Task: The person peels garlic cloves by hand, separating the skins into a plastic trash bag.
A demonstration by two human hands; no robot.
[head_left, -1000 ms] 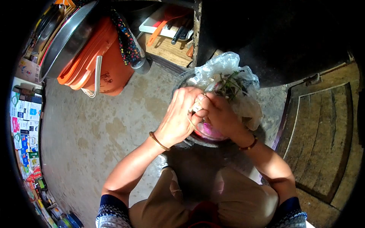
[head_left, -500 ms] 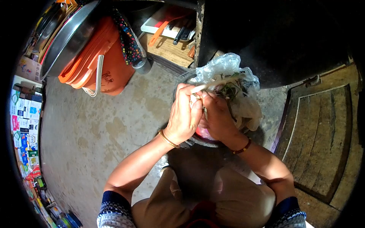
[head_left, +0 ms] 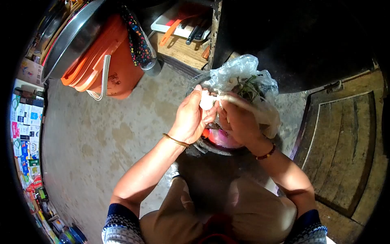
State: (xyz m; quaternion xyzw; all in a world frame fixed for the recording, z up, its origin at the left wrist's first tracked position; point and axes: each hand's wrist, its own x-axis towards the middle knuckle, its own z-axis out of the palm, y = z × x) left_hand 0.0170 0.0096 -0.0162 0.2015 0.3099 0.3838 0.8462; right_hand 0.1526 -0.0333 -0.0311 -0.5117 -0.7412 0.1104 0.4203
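A white garlic bulb [head_left: 207, 101] with a long pale stalk is held between my two hands, above a bin. My left hand [head_left: 189, 116] is closed around the bulb, its thumb along the left side. On the stalk side, my right hand [head_left: 240, 122] grips close to the neck of the bulb, and the stalk runs back over its knuckles. Its fingertips are partly hidden. Beneath and behind the hands, a clear plastic bag [head_left: 239, 65] lines the bin and holds green leafy scraps [head_left: 248, 87]. A pink and red item [head_left: 222, 139] shows below the hands.
An orange bucket [head_left: 126, 81] with a metal basin [head_left: 75, 38] leaning on it stands at the upper left. A white tray with knives [head_left: 162, 25] sits on a wooden shelf [head_left: 183, 53]. To the right is a wooden door panel [head_left: 341, 142]; concrete floor [head_left: 93, 162] lies left.
My hands have moved slightly apart, and the white bulb now shows in my left hand. The stalk has swung down to the right over my right hand.
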